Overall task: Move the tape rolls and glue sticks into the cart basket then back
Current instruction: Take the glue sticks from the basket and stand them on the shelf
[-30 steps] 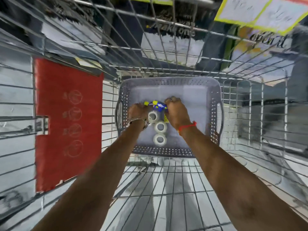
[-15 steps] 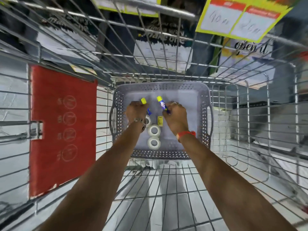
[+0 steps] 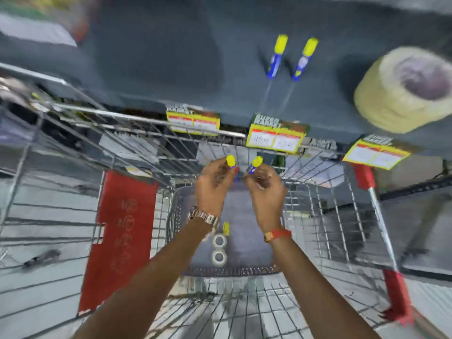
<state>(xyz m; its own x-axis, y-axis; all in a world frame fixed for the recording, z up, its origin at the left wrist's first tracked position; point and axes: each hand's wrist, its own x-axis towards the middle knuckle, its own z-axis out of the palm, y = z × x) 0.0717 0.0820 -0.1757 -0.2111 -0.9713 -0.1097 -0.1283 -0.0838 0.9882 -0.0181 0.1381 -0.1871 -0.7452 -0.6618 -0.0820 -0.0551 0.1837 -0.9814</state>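
Both grips are pinched shut, left hand (image 3: 212,180) and right hand (image 3: 265,183) each lifting a yellow-capped blue glue stick (image 3: 231,163) above the grey perforated plastic basket (image 3: 176,211), where two white tape rolls (image 3: 218,257) remain; seemingly the return leg, next reaching the dark shelf (image 3: 171,57)

Shelf price tags (image 3: 275,137) headed "SUPER MARKET" — the handwritten prices too blurred.

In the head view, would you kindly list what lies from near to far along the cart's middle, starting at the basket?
Two small white tape rolls → yellow-capped glue sticks held in both hands → yellow price tags → two blue glue sticks on the shelf.
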